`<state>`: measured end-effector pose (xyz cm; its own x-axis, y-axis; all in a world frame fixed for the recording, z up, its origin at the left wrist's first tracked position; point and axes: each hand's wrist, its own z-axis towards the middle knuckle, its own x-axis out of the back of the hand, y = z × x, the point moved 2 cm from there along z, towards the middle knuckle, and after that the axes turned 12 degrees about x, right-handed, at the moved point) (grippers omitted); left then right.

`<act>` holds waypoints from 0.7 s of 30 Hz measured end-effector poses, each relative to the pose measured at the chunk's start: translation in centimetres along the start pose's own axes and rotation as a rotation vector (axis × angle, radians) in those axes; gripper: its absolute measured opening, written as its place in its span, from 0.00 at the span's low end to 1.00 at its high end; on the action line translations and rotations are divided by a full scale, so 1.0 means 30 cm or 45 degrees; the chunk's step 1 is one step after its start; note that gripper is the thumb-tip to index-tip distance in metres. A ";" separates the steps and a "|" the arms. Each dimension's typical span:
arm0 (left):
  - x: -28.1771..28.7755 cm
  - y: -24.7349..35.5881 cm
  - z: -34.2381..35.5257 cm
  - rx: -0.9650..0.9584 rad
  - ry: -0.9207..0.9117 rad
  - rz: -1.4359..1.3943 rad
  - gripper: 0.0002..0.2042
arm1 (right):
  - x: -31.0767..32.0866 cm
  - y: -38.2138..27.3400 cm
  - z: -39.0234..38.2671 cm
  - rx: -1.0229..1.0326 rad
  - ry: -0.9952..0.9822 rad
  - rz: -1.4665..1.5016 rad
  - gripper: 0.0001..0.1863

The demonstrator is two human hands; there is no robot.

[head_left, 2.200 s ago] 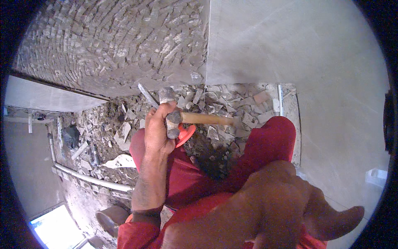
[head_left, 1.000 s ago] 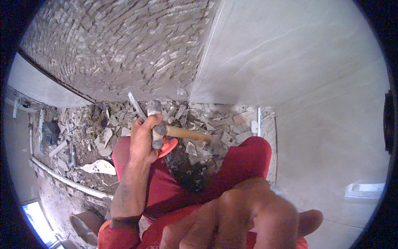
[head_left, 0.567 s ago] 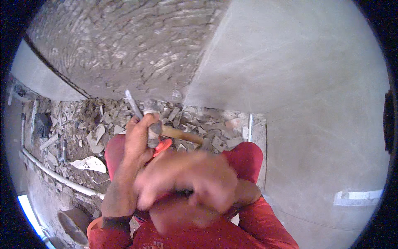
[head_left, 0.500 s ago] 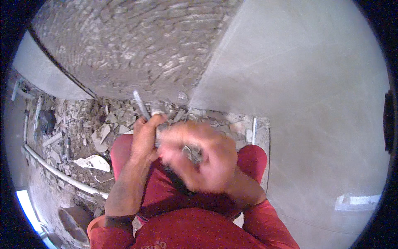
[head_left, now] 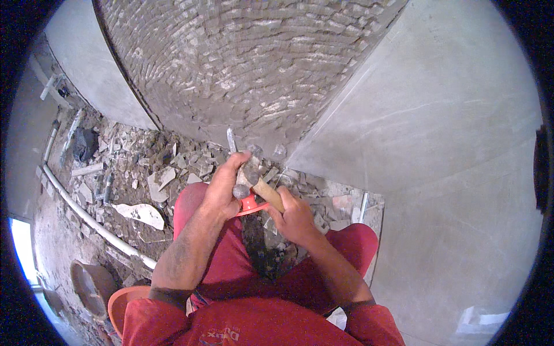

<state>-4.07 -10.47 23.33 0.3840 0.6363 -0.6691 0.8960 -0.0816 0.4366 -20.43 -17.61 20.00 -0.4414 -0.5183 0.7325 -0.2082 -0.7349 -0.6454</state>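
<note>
My left hand (head_left: 221,190) is closed around a chisel with an orange hand guard (head_left: 249,205). Its flat metal blade (head_left: 231,140) sticks out past my fingers toward the base of the wall. My right hand (head_left: 296,218) grips the wooden handle of a hammer (head_left: 269,194). The grey, dusty hammer head rests against or just beside my left thumb; whether it touches cannot be told. Both tools are held above the rubble, between my knees. Part of the chisel's shaft is hidden by my left hand.
Ahead rises a wall with a rough, chipped surface (head_left: 231,75); a smooth grey wall (head_left: 450,161) stands to the right. Broken rubble (head_left: 167,167) covers the floor. A white pipe (head_left: 86,213) runs along the left, near a dusty bucket (head_left: 92,288).
My right hand, blurred by motion before, has drawn back to the right, and the hammer now shows clearly. The view has shifted, revealing more of the chipped wall.
</note>
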 end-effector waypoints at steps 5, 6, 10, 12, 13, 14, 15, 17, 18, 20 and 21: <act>0.010 0.019 -0.007 0.080 -0.088 -0.001 0.22 | 0.072 -0.068 0.005 0.089 0.308 0.262 0.15; 0.011 0.018 -0.005 0.065 -0.145 0.055 0.21 | 0.090 -0.073 0.001 0.033 0.337 0.311 0.14; 0.006 -0.023 0.026 -0.004 -0.083 0.206 0.15 | 0.150 -0.041 -0.026 -0.194 0.442 0.405 0.15; -0.023 -0.063 0.053 0.031 -0.046 0.223 0.15 | 0.181 -0.007 -0.039 -0.134 0.595 0.430 0.15; -0.046 -0.085 0.068 0.060 -0.051 0.190 0.14 | 0.193 0.015 -0.045 -0.154 0.634 0.487 0.15; -0.077 -0.115 0.087 0.087 -0.056 0.153 0.13 | 0.207 0.032 -0.050 -0.158 0.676 0.542 0.16; -0.108 -0.143 0.106 0.113 -0.062 0.111 0.12 | 0.219 0.048 -0.056 -0.179 0.714 0.592 0.16; -0.175 -0.208 0.149 0.195 -0.101 0.037 0.12 | 0.249 0.058 -0.065 -0.093 0.828 0.738 0.18; -0.204 -0.231 0.172 0.231 -0.149 -0.006 0.12 | 0.264 0.058 -0.068 -0.056 0.889 0.809 0.19; -0.246 -0.269 0.205 0.062 -0.293 -0.017 0.12 | 0.291 0.041 -0.073 0.006 0.924 0.812 0.21; -0.263 -0.284 0.218 -0.025 -0.377 -0.032 0.13 | 0.306 0.032 -0.075 0.020 0.958 0.821 0.22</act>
<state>-13.27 -19.83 20.95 0.4124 0.3862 -0.8251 0.9028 -0.0519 0.4269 -26.65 -22.08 25.61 -0.9065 -0.4125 -0.0901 0.2762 -0.4180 -0.8654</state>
